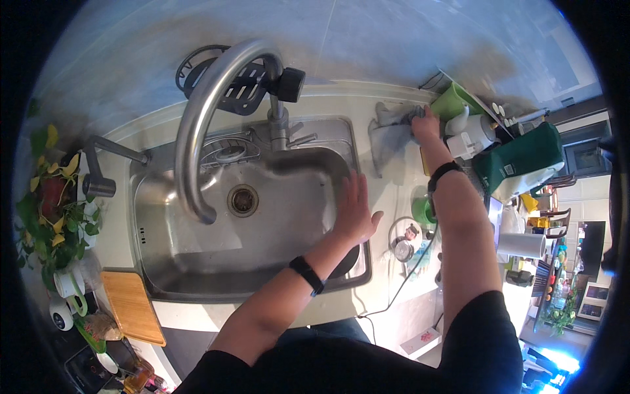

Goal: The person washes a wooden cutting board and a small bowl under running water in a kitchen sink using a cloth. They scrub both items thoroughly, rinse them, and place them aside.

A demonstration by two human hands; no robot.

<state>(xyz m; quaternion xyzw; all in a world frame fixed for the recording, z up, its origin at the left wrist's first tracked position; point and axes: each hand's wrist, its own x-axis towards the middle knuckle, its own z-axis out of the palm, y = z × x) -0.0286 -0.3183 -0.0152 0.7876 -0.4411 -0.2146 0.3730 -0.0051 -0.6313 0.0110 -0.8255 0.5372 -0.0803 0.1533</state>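
Note:
My left hand (355,212) is spread over the right side of the stainless steel sink (295,216), fingers apart and nothing in it. My right hand (425,123) reaches to the far right of the counter, where its fingers are closed on the end of a grey cloth (391,135). The cloth lies crumpled and partly spread beside the sink's right rim. A large curved metal faucet (189,147) arches over the left half of the sink, above the drain (242,200).
Right of the cloth stand a green container (450,101), a white kettle (475,133) and a dark green bag (521,157). A green cup (422,211) and a black cable (403,283) are nearer. A wooden tray (132,308) and a potted plant (54,212) are at left.

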